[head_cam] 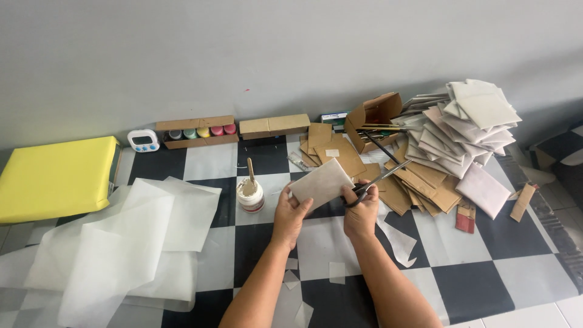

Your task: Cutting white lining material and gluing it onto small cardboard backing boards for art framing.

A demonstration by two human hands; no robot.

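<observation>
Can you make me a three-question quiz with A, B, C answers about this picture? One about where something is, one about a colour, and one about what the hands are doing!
1. Where is the glue pot?
A. Left of the hands
B. On the yellow pad
C. On the envelope pile

2. What colour is the big flat pad at the far left?
A. Red
B. Yellow
C. Blue

3. What is the right hand doing?
A. Resting flat
B. Holding scissors
C. Holding a brush

Answers: 1 A, the pot stands just left of the left hand. 2 B, it is bright yellow. 3 B, its fingers grip the scissors at the edge of the white-covered card.
</observation>
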